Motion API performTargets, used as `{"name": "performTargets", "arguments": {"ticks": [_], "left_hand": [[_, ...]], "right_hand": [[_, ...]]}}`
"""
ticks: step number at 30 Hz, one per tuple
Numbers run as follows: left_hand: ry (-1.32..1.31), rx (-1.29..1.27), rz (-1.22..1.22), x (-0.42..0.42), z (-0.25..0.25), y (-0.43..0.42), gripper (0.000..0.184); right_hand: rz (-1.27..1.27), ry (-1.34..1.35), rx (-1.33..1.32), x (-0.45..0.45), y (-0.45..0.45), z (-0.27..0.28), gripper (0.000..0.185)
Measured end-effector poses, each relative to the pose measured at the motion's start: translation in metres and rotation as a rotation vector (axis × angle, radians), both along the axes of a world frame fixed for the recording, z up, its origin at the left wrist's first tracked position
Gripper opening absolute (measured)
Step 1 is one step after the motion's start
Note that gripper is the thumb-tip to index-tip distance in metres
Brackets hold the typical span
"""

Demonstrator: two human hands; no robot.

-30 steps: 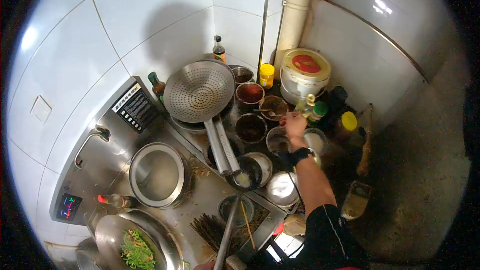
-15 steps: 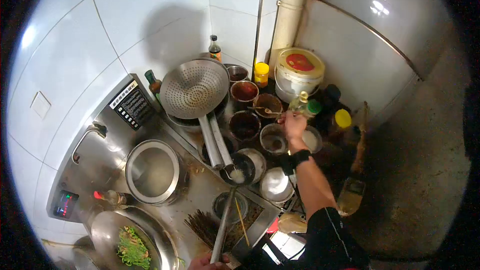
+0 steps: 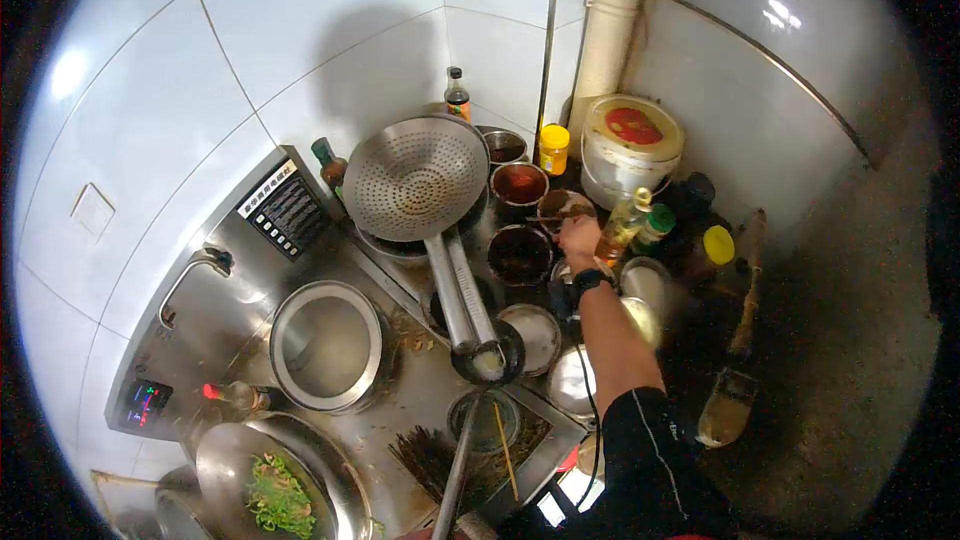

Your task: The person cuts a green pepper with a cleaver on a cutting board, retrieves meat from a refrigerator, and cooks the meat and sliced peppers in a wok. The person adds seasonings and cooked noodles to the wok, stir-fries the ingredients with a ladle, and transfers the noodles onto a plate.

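Observation:
My right hand (image 3: 580, 238) is closed on a thin spoon (image 3: 548, 219) at the bowl of brown seasoning (image 3: 566, 204). An oil bottle (image 3: 624, 224) stands just right of that hand. At the bottom edge, my left hand (image 3: 418, 535) shows only in part, around the long handle of a ladle (image 3: 458, 475). The ladle's round end, with some pale stuff in it, rests by the black pan (image 3: 511, 348), below the strainer handles. Bowls of red sauce (image 3: 519, 184), dark sauce (image 3: 519, 254) and white seasoning (image 3: 535, 336) surround the hand.
A large perforated strainer (image 3: 416, 178) lies over a pot. To the left stand a steel pot of cloudy liquid (image 3: 327, 346), a red-capped bottle (image 3: 236, 396) and a wok (image 3: 225, 450) with greens. A white bucket (image 3: 632, 152) and a green-lidded jar (image 3: 655, 224) are at the back right.
My right hand has moved left from beside the oil bottle to the brown seasoning bowl and closed on the spoon. The view has shifted slightly, and my left hand is lower in it.

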State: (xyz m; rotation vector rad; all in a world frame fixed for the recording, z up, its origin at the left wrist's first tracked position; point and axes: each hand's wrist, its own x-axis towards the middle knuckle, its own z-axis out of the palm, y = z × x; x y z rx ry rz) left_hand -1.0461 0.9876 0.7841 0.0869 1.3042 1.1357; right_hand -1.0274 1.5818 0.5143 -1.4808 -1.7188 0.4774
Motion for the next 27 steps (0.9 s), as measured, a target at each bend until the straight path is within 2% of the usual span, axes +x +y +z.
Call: {"name": "performTargets", "arguments": {"ticks": [8, 10, 13, 14, 16, 17, 19, 23, 25, 27], "left_hand": [[-0.026, 0.034, 0.03, 0.0, -0.014, -0.009, 0.026], [0.06, -0.024, 0.0, 0.0, -0.026, -0.016, 0.026], [0.041, 0.016, -0.017, -0.001, -0.027, -0.016, 0.026], [0.034, 0.036, -0.022, -0.001, -0.026, -0.014, 0.026], [0.027, 0.074, -0.036, -0.002, -0.025, -0.01, 0.027], [0.024, 0.095, -0.041, -0.002, -0.025, -0.009, 0.027], [0.025, 0.134, -0.051, -0.002, -0.028, -0.009, 0.028], [-0.022, 0.089, -0.056, -0.004, -0.054, -0.001, 0.033], [-0.055, 0.048, -0.048, -0.001, -0.061, -0.004, 0.036], [-0.043, -0.003, -0.081, -0.001, -0.04, 0.02, 0.029]], "right_hand": [[0.049, 0.119, -0.102, 0.007, -0.002, -0.003, 0.025], [0.001, 0.225, -0.061, 0.012, -0.002, -0.009, 0.021], [-0.096, 0.281, -0.11, 0.025, 0.003, -0.02, 0.024], [-0.099, 0.279, -0.107, 0.029, -0.005, -0.006, 0.024], [-0.045, 0.476, -0.24, 0.042, -0.016, 0.011, 0.024], [-0.048, 0.476, -0.236, 0.046, -0.016, 0.011, 0.024], [-0.04, 0.442, -0.021, 0.054, -0.018, 0.009, 0.017], [0.027, 0.399, 0.055, 0.082, -0.076, 0.067, 0.017], [0.155, 0.826, -0.088, 0.089, -0.127, 0.114, 0.016], [0.183, 0.727, -0.173, 0.103, -0.176, 0.157, 0.017]]}}
